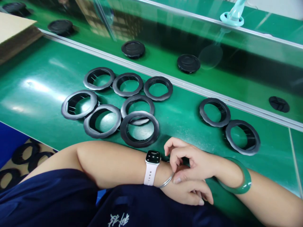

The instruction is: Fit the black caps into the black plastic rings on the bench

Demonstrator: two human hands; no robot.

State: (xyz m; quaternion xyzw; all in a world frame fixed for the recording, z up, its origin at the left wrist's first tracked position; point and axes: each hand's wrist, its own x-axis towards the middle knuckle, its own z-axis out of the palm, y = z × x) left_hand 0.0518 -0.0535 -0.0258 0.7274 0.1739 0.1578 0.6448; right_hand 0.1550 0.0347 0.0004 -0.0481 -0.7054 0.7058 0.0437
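My left hand [189, 191] hangs in front of my body with its fingers loosely bent and holding nothing. On that arm are a smartwatch [153, 157] with a pale pink strap and a thin silver bangle [167, 181]. My right hand [193, 159] lies across the left wrist, thumb and fingers curled in at the silver bangle. A green bangle [247, 181] circles the right forearm. Beyond my hands, black plastic rings lie on the green table; the nearest ring [155, 134] partly overlaps another ring [124, 108].
Two touching rings, one a black ring [227, 115], lie at right. Behind a metal rail [189, 89], black round discs, including one disc [188, 63], rest on a green surface by a clear panel. A light board [14, 26] stands at left; more rings [25, 153] lie below the table.
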